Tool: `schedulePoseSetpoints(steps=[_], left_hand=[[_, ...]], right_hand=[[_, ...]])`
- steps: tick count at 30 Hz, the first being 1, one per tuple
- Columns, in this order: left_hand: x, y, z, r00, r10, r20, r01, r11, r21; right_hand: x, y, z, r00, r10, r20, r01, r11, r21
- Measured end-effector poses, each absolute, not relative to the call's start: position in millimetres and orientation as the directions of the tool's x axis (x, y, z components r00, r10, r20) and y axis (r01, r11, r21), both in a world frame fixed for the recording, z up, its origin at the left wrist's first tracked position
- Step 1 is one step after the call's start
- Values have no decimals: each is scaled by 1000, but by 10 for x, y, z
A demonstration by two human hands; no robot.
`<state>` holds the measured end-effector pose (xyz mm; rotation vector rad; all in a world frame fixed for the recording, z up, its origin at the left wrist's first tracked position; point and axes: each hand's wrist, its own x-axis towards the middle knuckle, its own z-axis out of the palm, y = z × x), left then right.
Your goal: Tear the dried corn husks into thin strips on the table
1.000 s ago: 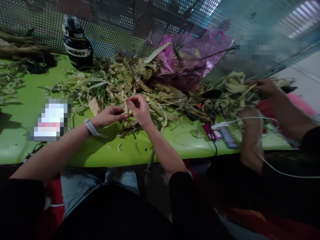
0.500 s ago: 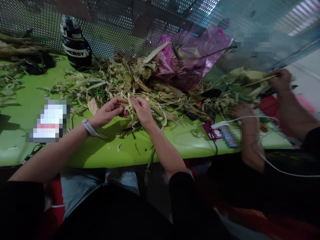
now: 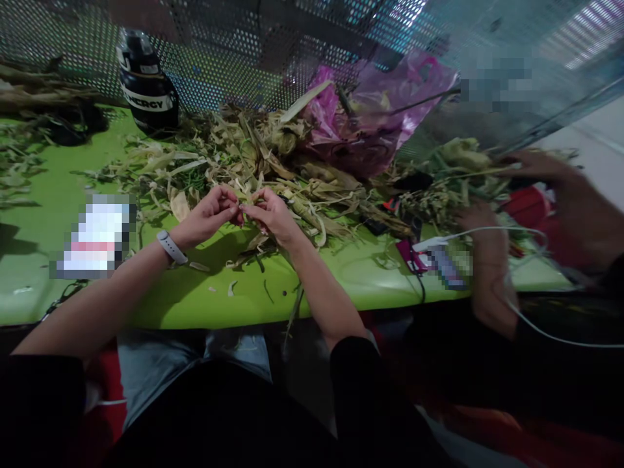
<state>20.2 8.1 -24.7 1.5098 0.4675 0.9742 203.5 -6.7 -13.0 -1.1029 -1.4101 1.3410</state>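
My left hand (image 3: 213, 214), with a pale band (image 3: 171, 247) on its wrist, is closed in a pinch. Its fingertips meet those of my right hand (image 3: 273, 216), which is also pinching. Whatever lies between the fingertips is too small to make out. Both hands are over the front of a heap of dry, pale leaves and husks (image 3: 266, 153), which look like corn husks. Some husk strips (image 3: 319, 224) lie close to the right hand. A few small scraps (image 3: 231, 288) rest on the green table (image 3: 195, 305) below.
A black bottle (image 3: 149, 91) stands behind on the left, and a phone (image 3: 95, 234) lies left of my arm. A pink plastic bag (image 3: 370, 123) sits behind the heap. At right, a co-worker's hands (image 3: 480, 221) are among more plant matter, near a white cable (image 3: 470, 229) and another phone (image 3: 446, 266).
My right hand has turned and its fingertips have come down to meet my left fingertips. The pale strip by its thumb no longer shows. The co-worker's far hand has moved left.
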Motion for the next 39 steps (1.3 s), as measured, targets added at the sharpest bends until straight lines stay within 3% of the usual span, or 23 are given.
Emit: schedulePoseSetpoints(steps=[10, 16, 20, 29, 39], left_hand=[[202, 66, -255, 587, 751, 303, -304, -142, 942], [212, 38, -218, 560, 786, 263, -331, -79, 940], [222, 45, -227, 534, 802, 267, -325, -97, 941], [214, 40, -226, 560, 783, 271, -221, -174, 960], [92, 116, -121, 517, 823, 237, -233, -132, 964]], right_hand=[[2172, -64, -102, -328, 942, 75, 146, 129, -981], [2149, -67, -102, -409, 910, 67, 40, 91, -995], [2104, -57, -129, -368, 928, 56, -16, 54, -998], [2090, -61, -155, -388, 921, -36, 23, -29, -999], [2117, -44, -164, -302, 953, -39, 13, -37, -999]])
